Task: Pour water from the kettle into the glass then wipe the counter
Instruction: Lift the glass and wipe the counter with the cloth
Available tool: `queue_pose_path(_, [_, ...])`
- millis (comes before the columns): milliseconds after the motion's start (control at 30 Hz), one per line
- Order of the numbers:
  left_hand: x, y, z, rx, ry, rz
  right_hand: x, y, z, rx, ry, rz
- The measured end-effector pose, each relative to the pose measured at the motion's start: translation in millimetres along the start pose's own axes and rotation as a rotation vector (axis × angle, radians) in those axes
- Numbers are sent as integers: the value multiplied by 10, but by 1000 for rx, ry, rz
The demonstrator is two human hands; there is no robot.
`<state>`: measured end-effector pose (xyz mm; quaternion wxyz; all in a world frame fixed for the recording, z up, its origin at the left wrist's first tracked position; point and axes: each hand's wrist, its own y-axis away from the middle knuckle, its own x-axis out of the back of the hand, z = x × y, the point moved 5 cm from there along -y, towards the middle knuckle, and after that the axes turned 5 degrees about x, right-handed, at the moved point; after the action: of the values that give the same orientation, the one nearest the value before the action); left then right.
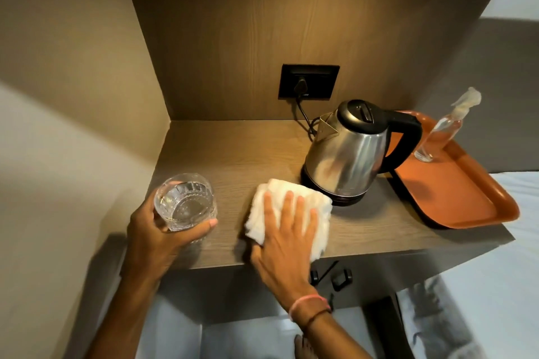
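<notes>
White cloth (pixel 306 198): lying on the counter (pixel 233 154), just beside the kettle base, hanging a little over the front edge.
Right hand (pixel 288 230): pressing down on the cloth, fingers straight and spread, not curling round it.
Left hand (pixel 163 230): holding the glass (pixel 185 201), fingers and thumb wrapping round it, at the front left of the counter; hard to tell if lifting it or resting it on the wood.
Glass: holding water, so pouring looking done and wiping looking under way.
Kettle (pixel 350 151): sitting upright on its base at the back right, lid shut, just beside the tray (pixel 466 198).
Cord (pixel 303 114): running from behind the kettle up to the socket (pixel 309 81).
Bump risk: sliding the cloth too far right, hitting the kettle base, pushing it into the tray and shaking the spray bottle (pixel 440 131).
Spill risk: watching the cloth and letting the glass tip, making the counter wet again.
Wet risk: dragging water toward the base and cord, mixing water with power.
Drop risk: wiping too close to the front edge and letting the cloth slip off.
</notes>
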<state>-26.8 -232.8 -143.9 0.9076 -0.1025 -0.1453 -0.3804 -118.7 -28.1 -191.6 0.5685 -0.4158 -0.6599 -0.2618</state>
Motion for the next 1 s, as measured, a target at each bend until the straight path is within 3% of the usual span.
queue_pose_path(133, [-4,23,98,-23,47,-1,-17,-296,-314,156,-38,-55])
queue_pose_path(267, [-18,36,121,-53,47,0,-14,-65,-120,259,0,-43])
queue_pose_path(467, [41,32,167,-77,67,9,62,273,480,148,-28,53])
queue_pose_path(600, [132,16,131,-69,75,35,32,-59,356,103,-42,32])
queue_pose_path(733, [228,45,110,-82,50,35,11,-330,194,203,-75,63])
queue_pose_path(1000, [151,154,100,-64,51,20,184,288,348,393,-442,249])
